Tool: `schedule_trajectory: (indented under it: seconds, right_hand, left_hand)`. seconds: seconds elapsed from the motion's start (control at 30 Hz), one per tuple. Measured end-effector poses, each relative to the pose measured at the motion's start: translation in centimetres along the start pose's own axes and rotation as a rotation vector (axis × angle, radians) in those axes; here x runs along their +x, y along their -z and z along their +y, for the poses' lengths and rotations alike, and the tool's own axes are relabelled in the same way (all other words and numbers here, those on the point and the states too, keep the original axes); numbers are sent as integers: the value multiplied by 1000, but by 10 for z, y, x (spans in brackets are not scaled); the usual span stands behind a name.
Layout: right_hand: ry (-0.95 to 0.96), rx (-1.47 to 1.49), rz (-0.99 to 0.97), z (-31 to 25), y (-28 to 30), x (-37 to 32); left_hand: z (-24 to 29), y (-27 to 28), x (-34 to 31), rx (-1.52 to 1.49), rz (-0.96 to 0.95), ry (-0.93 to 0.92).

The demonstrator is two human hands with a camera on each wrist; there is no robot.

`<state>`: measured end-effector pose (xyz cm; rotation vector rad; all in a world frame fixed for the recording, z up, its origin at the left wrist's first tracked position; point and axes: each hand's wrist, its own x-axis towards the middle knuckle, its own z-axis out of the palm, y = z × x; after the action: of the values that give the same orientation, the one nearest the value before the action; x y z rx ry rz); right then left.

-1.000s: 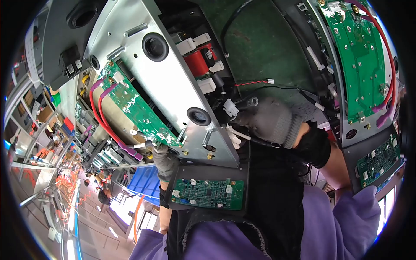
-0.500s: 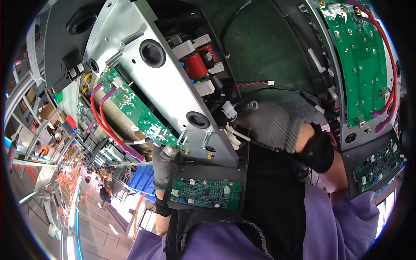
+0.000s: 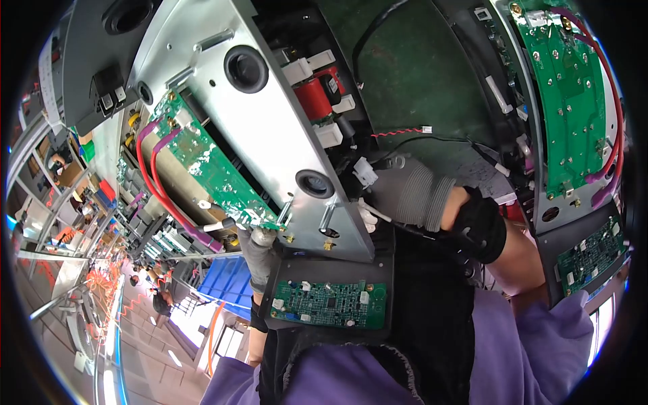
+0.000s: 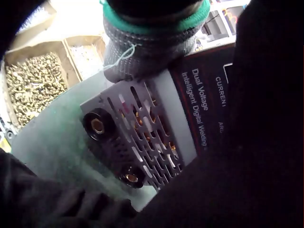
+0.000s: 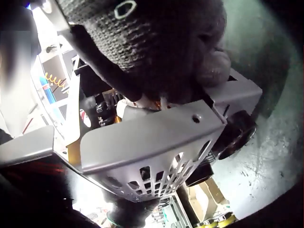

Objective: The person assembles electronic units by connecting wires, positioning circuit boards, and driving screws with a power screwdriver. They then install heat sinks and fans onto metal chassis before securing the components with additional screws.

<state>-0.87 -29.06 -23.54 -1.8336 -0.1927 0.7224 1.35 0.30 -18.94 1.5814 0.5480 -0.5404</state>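
Observation:
A partly built welding machine (image 3: 283, 128) stands tilted with its metal side towards me. My gloved left hand (image 3: 258, 255) grips its lower left end; in the left wrist view the glove (image 4: 147, 54) lies over the slotted end panel (image 4: 142, 128). My gloved right hand (image 3: 413, 196) is at the open inner side, beside a white connector (image 3: 365, 173) and a ring terminal (image 3: 399, 161). In the right wrist view its curled fingers (image 5: 213, 69) sit close over the panel corner, with a black cable (image 5: 102, 64) crossing the glove. I cannot tell what those fingers hold.
A second similar machine (image 3: 570, 108) stands on the right. Between them is the green bench top (image 3: 412, 74), with a red twisted wire (image 3: 398, 131). A small control board (image 3: 331, 304) faces me below. Cardboard boxes of brass fittings (image 4: 38, 80) lie at the left.
My left hand has shifted slightly at the casing's lower end. My right hand has edged left, and less of the ring terminal and its cable shows. The view has shifted slightly.

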Motion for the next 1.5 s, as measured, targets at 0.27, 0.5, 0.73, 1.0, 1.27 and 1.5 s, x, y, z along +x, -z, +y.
schedule_trajectory:
  seconds: [0.27, 0.5, 0.73, 1.0, 1.27, 1.5]
  right_hand:
    - [116, -180, 155, 13, -20, -15]
    - [115, -333, 128, 1, -4, -17]
    - [198, -377, 131, 5, -7, -12]
    - [-58, -288, 97, 6, -8, -6]
    - [18, -352, 36, 4, -4, -3]
    - [-123, -317, -86, -3, -2, 10]
  left_hand:
    - [5, -6, -4, 49, 69, -57]
    - [6, 1, 0, 163, 37, 21]
    - [3, 0, -2, 73, 61, 16]
    - [10, -6, -3, 120, 40, 5]
    - [7, -8, 7, 88, -27, -2]
    - [14, -22, 12, 18, -113, 51]
